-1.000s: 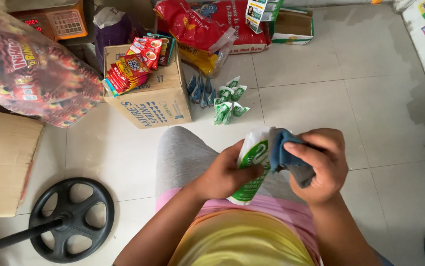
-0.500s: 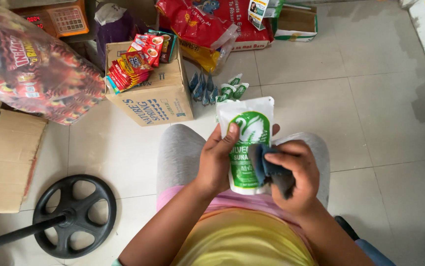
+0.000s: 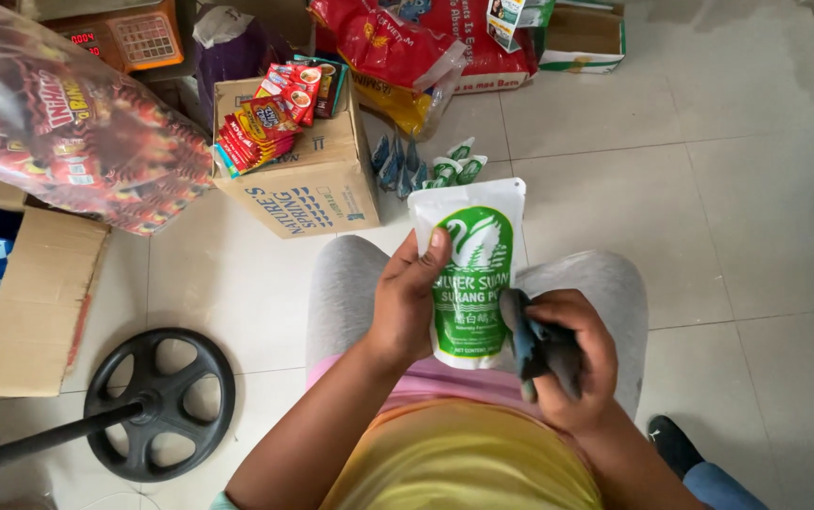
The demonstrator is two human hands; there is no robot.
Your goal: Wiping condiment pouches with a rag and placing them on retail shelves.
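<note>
My left hand (image 3: pixel 409 300) grips a white and green stand-up pouch (image 3: pixel 471 264) by its left edge and holds it upright over my lap, front side facing me. My right hand (image 3: pixel 566 364) is closed on a dark blue-grey cloth (image 3: pixel 532 345) that touches the pouch's lower right edge. I am seated with grey-trousered knees below the pouch.
A cardboard box (image 3: pixel 308 194) with red snack packets on top stands ahead on the tiled floor. Several small green and white pouches (image 3: pixel 431 168) lie beside it. A big clear bag of red packets (image 3: pixel 67 132) is at left, a black round stand base (image 3: pixel 157 401) lower left.
The pouch went from being wrapped between both hands to held upright with its front showing. My right hand with the cloth slid down to the pouch's lower right edge.
</note>
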